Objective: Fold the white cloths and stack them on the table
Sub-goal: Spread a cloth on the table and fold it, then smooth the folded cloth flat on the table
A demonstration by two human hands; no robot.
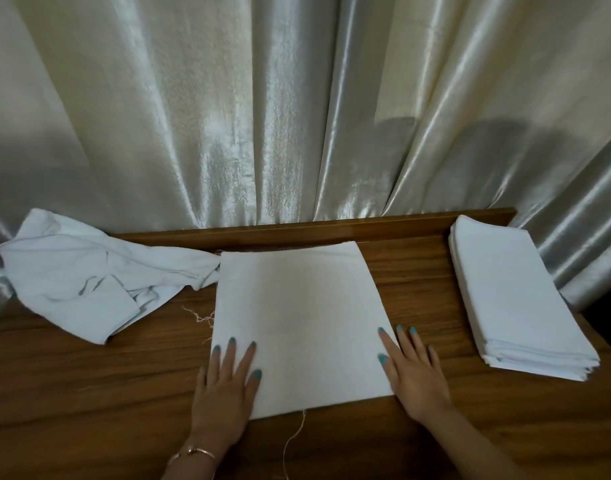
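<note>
While the cloth lies flat, left hand and right hand press it, fingers spread

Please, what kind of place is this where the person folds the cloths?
Probably a room indoors, perhaps a home or a small laundry workplace; I cannot tell which. A wooden table stands against shiny pale curtains, with a neat stack of folded cloths and a loose heap of cloths on it.

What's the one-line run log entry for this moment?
left hand flat on half-folded white cloth | right hand flat on its right edge | folded stack right
</note>
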